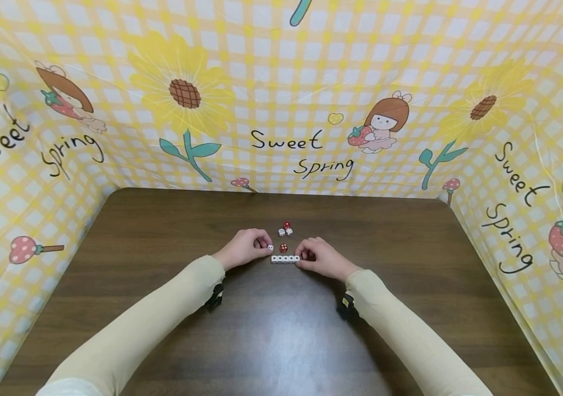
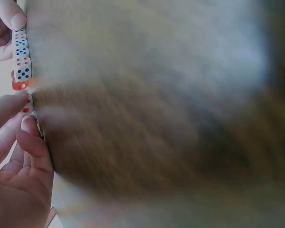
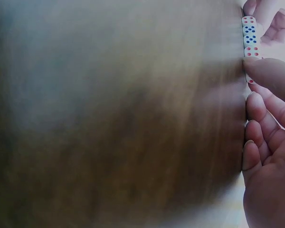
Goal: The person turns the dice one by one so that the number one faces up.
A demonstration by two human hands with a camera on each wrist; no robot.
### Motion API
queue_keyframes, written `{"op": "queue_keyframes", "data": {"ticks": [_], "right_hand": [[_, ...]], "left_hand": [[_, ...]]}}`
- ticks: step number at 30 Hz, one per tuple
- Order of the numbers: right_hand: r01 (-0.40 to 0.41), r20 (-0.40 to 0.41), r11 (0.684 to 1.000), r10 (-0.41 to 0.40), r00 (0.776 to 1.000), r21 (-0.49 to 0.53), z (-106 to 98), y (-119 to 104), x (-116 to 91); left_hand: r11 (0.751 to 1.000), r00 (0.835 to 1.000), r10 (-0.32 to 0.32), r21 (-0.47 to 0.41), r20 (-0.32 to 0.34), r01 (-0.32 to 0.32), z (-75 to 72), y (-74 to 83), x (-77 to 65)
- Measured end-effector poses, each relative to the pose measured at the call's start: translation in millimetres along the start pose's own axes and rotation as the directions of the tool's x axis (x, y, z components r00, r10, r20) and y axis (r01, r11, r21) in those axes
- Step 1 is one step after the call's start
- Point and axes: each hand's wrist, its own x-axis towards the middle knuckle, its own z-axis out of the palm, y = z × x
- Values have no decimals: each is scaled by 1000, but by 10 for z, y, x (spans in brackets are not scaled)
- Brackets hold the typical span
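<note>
Our left hand (image 1: 242, 247) pinches one white die (image 1: 270, 247) between thumb and finger, near the left end of a row of white dice (image 1: 283, 259) on the surface (image 1: 281, 330). Our right hand (image 1: 326, 257) pinches the row's right-end die (image 3: 250, 80). We judge them light, hard and slippery, best gripped by opposite side faces; the row probably shifts easily.

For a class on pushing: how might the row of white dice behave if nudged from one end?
The row of white dice would likely slide together, as it sits closely packed in line. It might buckle, being made of separate pieces. Rolling seems unlikely, given the flat faces.
</note>
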Motion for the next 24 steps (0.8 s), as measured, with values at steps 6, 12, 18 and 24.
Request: {"op": "queue_keyframes", "data": {"ticks": [6, 12, 18, 24], "right_hand": [[-5, 4, 1000, 5, 1000, 0, -2, -3, -2], [-7, 4, 1000, 6, 1000, 5, 0, -5, -2], [0, -2, 1000, 0, 1000, 6, -6, -7, -4], [-7, 2, 1000, 7, 1000, 7, -1, 0, -2]], "left_hand": [[1000, 1000, 10, 2, -19, -10, 10, -6, -24], [1000, 1000, 14, -6, -6, -14, 19, -50, -18], [999, 1000, 13, -37, 9, -13, 4, -64, -33], [999, 1000, 15, -29, 0, -14, 5, -67, -46]]}}
